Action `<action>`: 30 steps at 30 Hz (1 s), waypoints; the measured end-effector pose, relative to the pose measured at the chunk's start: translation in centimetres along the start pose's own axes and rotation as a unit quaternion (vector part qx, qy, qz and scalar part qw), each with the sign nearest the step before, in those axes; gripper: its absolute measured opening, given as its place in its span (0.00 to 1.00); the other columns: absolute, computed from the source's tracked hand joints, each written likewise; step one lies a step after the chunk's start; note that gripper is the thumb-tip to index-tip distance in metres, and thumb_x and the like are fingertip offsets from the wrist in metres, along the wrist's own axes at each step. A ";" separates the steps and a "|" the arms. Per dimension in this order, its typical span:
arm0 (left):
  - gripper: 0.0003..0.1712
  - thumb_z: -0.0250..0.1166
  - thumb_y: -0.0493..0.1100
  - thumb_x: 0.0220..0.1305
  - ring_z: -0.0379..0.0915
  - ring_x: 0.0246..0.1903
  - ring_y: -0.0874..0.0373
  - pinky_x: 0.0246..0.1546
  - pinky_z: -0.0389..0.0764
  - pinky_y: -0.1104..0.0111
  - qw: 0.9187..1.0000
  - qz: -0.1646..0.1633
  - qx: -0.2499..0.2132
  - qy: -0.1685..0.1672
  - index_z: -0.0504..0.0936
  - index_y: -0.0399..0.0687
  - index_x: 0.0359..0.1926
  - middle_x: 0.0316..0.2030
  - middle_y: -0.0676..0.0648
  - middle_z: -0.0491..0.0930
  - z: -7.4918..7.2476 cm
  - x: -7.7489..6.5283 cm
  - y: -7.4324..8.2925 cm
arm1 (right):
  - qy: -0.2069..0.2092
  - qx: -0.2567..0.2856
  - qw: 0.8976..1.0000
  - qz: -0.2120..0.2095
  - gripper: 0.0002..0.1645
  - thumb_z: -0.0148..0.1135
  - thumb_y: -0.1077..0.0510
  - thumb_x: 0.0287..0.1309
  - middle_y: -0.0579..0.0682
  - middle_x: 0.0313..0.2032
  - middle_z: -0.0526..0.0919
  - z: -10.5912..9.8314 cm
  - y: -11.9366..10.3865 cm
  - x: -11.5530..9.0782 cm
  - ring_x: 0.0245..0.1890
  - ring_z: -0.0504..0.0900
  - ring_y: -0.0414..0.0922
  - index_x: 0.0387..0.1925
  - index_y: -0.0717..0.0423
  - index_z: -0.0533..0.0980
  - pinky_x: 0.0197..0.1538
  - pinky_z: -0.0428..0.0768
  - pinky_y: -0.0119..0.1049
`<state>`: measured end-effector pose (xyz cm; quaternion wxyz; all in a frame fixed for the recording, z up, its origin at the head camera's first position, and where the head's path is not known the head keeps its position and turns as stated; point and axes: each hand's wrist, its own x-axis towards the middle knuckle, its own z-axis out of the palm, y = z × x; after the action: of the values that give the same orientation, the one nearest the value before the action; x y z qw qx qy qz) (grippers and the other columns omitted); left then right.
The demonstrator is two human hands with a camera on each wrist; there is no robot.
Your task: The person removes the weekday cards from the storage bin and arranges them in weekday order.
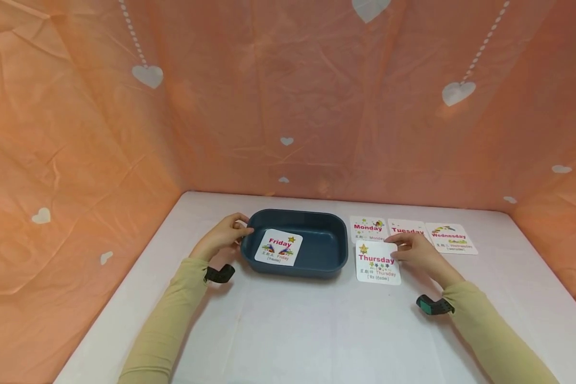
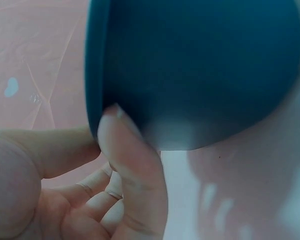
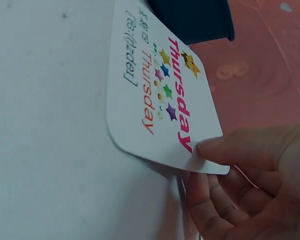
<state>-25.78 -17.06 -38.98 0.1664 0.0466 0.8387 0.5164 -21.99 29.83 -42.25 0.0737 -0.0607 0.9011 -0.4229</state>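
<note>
My left hand (image 1: pixel 224 233) pinches the left rim of a dark blue rectangular tray (image 1: pixel 317 248); the left wrist view shows the thumb and a finger at the tray's wall (image 2: pixel 200 65). Inside the tray, at its left, lies a white card printed Friday (image 1: pixel 279 247). To the right of the tray my right hand (image 1: pixel 420 256) pinches a Thursday card (image 1: pixel 378 269) by its right edge, thumb on the printed face and fingers beneath. In the right wrist view the Thursday card (image 3: pixel 160 95) looks tilted, raised off the tabletop at the near edge.
Behind the Thursday card a row of cards lies on the white tabletop (image 1: pixel 288 330): Monday (image 1: pixel 367 226), Tuesday (image 1: pixel 407 226) and Wednesday (image 1: pixel 451 238). The Tuesday card is partly hidden by my right hand. An orange cloth with white hearts (image 1: pixel 317 106) hangs around the table's back and sides.
</note>
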 end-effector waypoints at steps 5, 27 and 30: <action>0.20 0.59 0.37 0.68 0.68 0.21 0.57 0.23 0.74 0.67 1.000 0.000 -0.004 -0.001 0.66 0.33 0.55 0.28 0.39 0.73 0.0 0.2 -0.1 | 0.006 -0.030 1.000 -0.003 0.22 0.67 0.67 0.48 0.61 0.44 0.78 0.4 0.0 0.0 0.40 0.76 0.51 0.49 0.66 0.78 0.39 0.75 0.37; 0.20 0.59 0.39 0.68 0.68 0.20 0.58 0.21 0.74 0.66 1.000 -0.009 0.009 0.004 0.66 0.35 0.56 0.28 0.40 0.73 0.1 0.3 -0.1 | 0.047 -0.057 0.997 0.006 0.20 0.70 0.68 0.47 0.59 0.38 0.80 1.2 -0.4 -0.4 0.36 0.77 0.50 0.45 0.69 0.79 0.37 0.76 0.38; 0.20 0.59 0.39 0.68 0.68 0.20 0.58 0.21 0.74 0.67 1.000 -0.010 0.012 0.005 0.66 0.35 0.56 0.27 0.41 0.73 0.1 0.2 -0.1 | 0.046 -0.052 0.998 0.011 0.20 0.70 0.68 0.47 0.59 0.37 0.80 1.2 -0.5 -0.5 0.36 0.77 0.49 0.45 0.69 0.79 0.36 0.75 0.38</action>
<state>-25.97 -16.99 -39.16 0.1673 0.0375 0.8458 0.5051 -21.23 28.70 -42.60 0.0339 -0.0353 0.9248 -0.3774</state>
